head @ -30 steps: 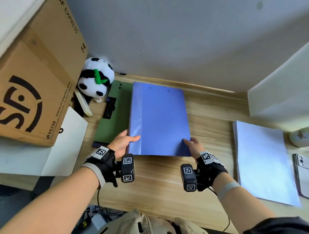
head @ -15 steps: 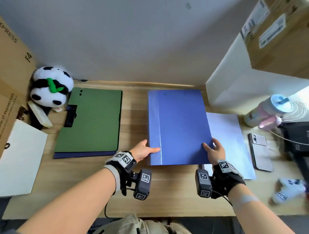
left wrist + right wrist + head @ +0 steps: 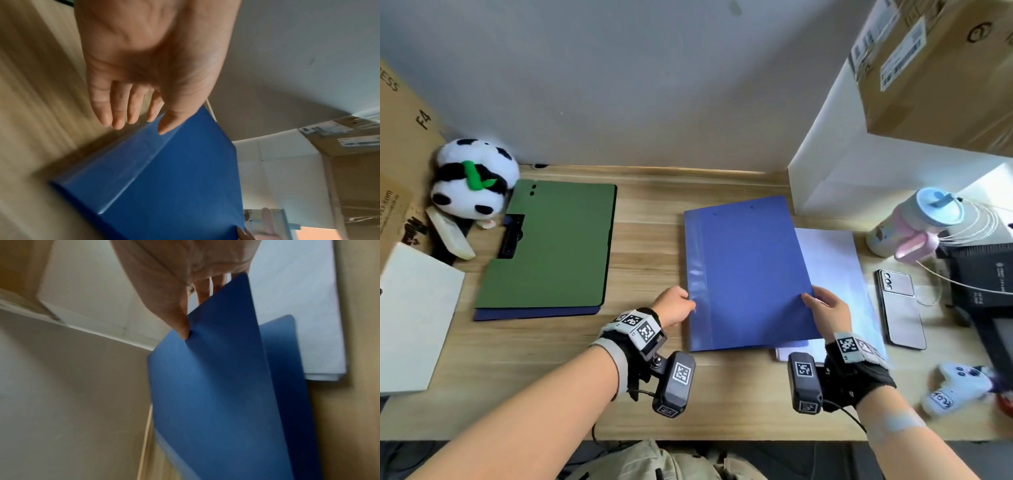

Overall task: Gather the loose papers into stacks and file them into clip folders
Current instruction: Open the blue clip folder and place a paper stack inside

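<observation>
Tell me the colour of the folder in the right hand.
The folder is blue, shown best in the head view.

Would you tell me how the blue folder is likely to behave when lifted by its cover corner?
Probably floppy: the blue folder has its cover bowing off the back where the right hand pinches it. Likely light: one pinch raises it. The glossy spine strip may slip.
</observation>
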### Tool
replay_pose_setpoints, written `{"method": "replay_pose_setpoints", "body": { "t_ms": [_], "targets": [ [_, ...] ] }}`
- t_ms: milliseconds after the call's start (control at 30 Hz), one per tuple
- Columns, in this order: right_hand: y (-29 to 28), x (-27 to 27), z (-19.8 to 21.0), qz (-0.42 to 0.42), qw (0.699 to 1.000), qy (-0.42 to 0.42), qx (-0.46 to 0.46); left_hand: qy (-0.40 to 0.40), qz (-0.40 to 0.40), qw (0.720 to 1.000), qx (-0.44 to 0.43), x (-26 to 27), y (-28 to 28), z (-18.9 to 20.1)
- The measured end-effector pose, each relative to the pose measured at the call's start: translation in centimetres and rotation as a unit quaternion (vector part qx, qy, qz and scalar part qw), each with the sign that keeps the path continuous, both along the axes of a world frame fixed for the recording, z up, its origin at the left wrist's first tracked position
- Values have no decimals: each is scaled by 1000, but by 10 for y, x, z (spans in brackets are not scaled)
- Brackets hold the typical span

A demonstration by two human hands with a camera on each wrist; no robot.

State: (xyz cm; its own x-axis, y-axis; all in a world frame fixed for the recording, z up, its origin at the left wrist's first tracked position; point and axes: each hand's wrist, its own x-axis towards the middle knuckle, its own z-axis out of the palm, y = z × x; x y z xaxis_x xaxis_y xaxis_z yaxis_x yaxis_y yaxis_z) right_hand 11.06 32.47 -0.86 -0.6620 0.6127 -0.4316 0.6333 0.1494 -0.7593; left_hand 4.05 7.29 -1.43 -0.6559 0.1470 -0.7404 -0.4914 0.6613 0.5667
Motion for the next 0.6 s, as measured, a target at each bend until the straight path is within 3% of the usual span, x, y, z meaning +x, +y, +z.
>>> {"method": "replay_pose_setpoints", "body": {
  "t_ms": [100,267,433,600],
  "targets": [
    [-8,-2,30,14,996,62,-65,37,30,998,41,-10,1,27],
    [-54,-19,88,153,966,132,-158,94,74,986,115,-26,-3,86],
    [-114,-50,113,312,929,100,-172,135,116,973,150,-32,-26,141],
    [-164,-70,106,423,882,22,-206,167,94,975,111,-32,-71,145]
  ]
}}
